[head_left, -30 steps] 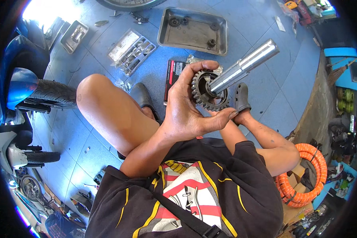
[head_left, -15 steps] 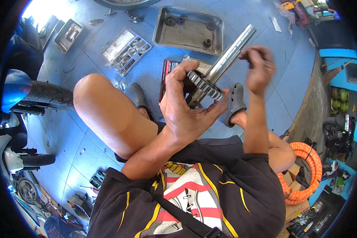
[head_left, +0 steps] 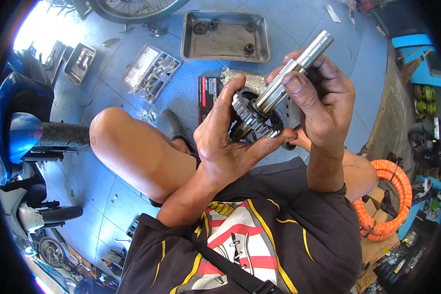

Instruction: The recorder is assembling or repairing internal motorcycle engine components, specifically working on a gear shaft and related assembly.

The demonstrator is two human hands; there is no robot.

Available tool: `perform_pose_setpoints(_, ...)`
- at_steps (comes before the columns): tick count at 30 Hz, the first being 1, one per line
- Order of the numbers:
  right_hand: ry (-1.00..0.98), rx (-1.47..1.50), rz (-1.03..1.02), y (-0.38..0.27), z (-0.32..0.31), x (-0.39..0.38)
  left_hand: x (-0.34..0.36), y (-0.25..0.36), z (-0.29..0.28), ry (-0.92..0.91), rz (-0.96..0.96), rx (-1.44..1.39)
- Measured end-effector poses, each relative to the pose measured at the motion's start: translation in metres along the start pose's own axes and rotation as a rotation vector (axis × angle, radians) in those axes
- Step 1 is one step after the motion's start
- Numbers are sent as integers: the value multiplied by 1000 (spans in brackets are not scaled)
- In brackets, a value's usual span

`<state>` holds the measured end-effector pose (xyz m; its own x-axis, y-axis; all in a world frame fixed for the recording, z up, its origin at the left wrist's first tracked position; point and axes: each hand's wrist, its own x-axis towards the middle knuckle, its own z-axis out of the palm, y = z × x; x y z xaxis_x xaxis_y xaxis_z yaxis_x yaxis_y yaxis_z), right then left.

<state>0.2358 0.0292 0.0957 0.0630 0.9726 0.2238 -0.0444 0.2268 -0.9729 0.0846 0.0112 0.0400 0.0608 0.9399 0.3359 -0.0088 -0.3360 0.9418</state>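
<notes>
My left hand [head_left: 225, 137] is closed around a toothed metal gear [head_left: 256, 120], thumb on its near rim and fingers on its far side. Out of the gear's middle rises a shiny splined gear shaft [head_left: 291, 72], tilted up to the right. My right hand [head_left: 326, 95] grips this shaft partway along, with the thumb on the near side and the fingers behind it. The shaft's bare end sticks out past the right fingers. Part of the assembly below the gear is hidden by my left hand.
On the blue tiled floor lie a metal tray [head_left: 225, 55] with several small gears, a compartment box [head_left: 152, 71] of small parts, a smaller tray [head_left: 81, 63] and a dark box [head_left: 203, 100]. Motorcycle wheels [head_left: 66, 134] stand at left. An orange coiled hose [head_left: 404, 196] is at right.
My right hand, which was apart from the shaft, has come in and taken hold of it. The gear and shaft are still in my left hand. The view has shifted slightly.
</notes>
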Motion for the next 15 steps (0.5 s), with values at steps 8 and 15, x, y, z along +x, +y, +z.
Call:
perform_pose_setpoints(8,30,70,-2,6,-1,2,12,4,-10,-94,78,159)
perform_pose_setpoints(15,31,49,-17,5,1,5,6,5,5,-33,-301,-451)
